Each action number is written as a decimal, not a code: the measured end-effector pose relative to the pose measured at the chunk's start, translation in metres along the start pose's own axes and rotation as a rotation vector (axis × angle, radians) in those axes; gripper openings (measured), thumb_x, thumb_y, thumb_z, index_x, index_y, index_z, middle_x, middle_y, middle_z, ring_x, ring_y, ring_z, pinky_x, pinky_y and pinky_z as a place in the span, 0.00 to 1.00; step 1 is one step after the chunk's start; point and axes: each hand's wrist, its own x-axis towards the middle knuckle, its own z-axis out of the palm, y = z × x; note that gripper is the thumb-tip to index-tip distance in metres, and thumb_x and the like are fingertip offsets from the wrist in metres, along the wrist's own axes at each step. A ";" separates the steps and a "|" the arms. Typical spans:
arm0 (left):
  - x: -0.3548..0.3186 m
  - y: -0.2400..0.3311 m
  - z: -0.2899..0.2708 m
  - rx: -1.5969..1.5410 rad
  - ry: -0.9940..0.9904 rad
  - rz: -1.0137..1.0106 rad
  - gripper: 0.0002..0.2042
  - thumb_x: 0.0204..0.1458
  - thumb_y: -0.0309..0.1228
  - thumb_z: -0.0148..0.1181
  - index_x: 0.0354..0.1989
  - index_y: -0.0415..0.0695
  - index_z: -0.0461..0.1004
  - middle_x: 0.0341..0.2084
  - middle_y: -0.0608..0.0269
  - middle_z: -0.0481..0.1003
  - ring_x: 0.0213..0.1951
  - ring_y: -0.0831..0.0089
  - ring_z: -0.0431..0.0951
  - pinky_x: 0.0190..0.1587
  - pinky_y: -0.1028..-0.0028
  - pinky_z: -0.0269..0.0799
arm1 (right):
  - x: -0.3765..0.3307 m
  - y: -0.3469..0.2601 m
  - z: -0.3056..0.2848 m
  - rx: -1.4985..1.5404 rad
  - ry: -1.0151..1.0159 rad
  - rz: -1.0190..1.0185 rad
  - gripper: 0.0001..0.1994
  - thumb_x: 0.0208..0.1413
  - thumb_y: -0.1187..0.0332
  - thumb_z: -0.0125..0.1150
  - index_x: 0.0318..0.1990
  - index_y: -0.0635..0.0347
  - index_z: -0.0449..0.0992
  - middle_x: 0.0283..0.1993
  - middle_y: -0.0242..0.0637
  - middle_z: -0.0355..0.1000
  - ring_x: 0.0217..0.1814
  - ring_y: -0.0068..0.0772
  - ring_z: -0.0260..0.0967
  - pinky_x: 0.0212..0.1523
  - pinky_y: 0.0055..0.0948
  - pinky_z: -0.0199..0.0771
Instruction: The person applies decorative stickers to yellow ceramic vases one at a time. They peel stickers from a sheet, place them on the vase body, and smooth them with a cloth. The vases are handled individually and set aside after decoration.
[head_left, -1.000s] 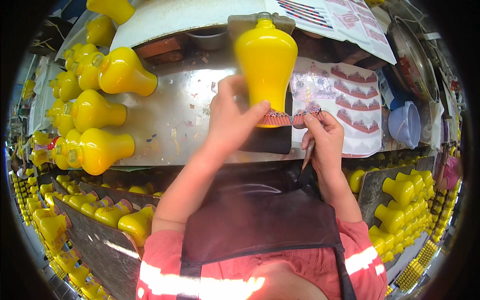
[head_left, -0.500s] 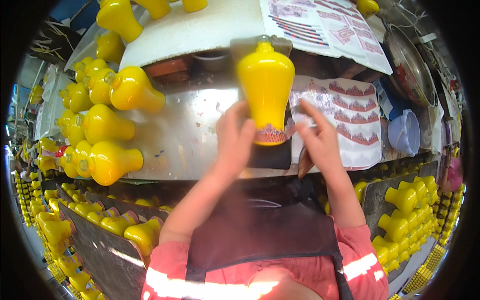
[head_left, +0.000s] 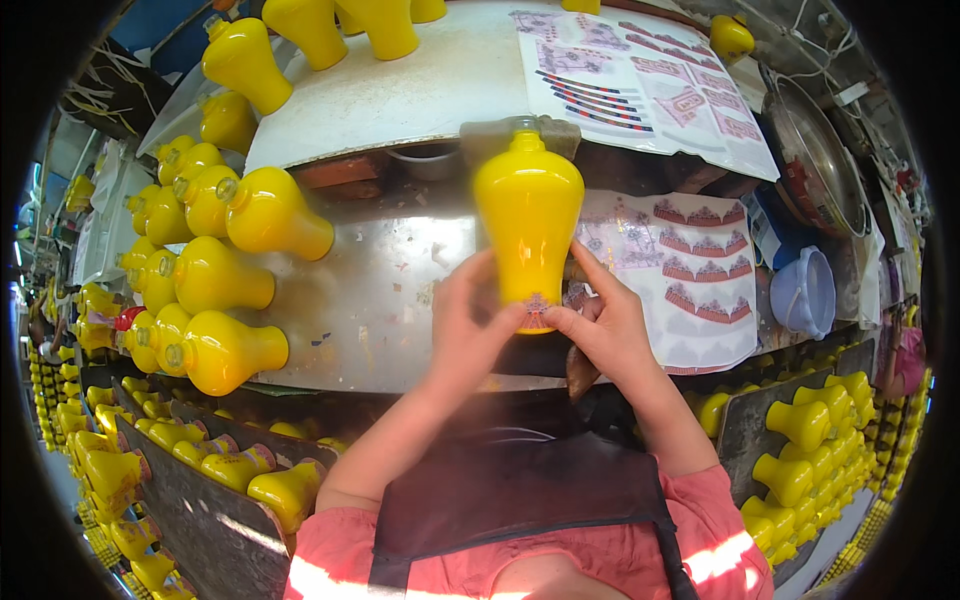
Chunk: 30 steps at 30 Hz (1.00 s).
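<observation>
A glossy yellow vase (head_left: 530, 205) lies in front of me, its glass-rimmed neck pointing away and resting on a grey block (head_left: 562, 138). Around the narrow foot end nearest me runs a patterned decal strip (head_left: 536, 308). My left hand (head_left: 466, 312) is closed on the left side of that end, thumb pressed on the strip. From the right, my right hand (head_left: 610, 322) grips the same end, its thumb also on the strip and its fingers partly hidden around the side.
Right of the vase lies a sheet of crown-edged decals (head_left: 700, 345), with a pale blue bucket (head_left: 803, 295) beyond it. Several yellow vases (head_left: 225, 350) lie on the left of the metal table (head_left: 365, 310). Another decal sheet (head_left: 600, 135) is on the white board (head_left: 440, 85) at the back.
Both hands have closed in on the foot end of the vase, thumbs now on the strip. Half a second ago the right hand was a little apart, at the strip's loose right end.
</observation>
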 end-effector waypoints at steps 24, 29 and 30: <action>-0.002 -0.004 -0.009 -0.245 -0.135 -0.115 0.29 0.68 0.32 0.56 0.76 0.44 0.57 0.61 0.55 0.70 0.63 0.68 0.68 0.67 0.67 0.64 | 0.002 0.010 -0.007 0.099 -0.086 -0.037 0.33 0.65 0.69 0.61 0.77 0.56 0.59 0.57 0.33 0.76 0.29 0.08 0.59 0.31 0.15 0.63; 0.000 0.000 -0.008 -0.185 -0.132 -0.085 0.31 0.64 0.35 0.61 0.74 0.43 0.59 0.60 0.53 0.70 0.64 0.65 0.68 0.67 0.65 0.63 | -0.002 0.010 0.003 0.065 -0.016 -0.079 0.36 0.63 0.69 0.65 0.78 0.55 0.59 0.44 0.28 0.77 0.31 0.08 0.63 0.33 0.14 0.65; 0.000 0.000 -0.005 -0.205 -0.106 -0.109 0.33 0.61 0.35 0.63 0.73 0.42 0.60 0.61 0.51 0.70 0.65 0.62 0.67 0.68 0.63 0.62 | -0.002 0.009 0.005 0.060 -0.011 -0.068 0.37 0.62 0.70 0.66 0.78 0.55 0.59 0.42 0.28 0.78 0.31 0.08 0.63 0.33 0.14 0.66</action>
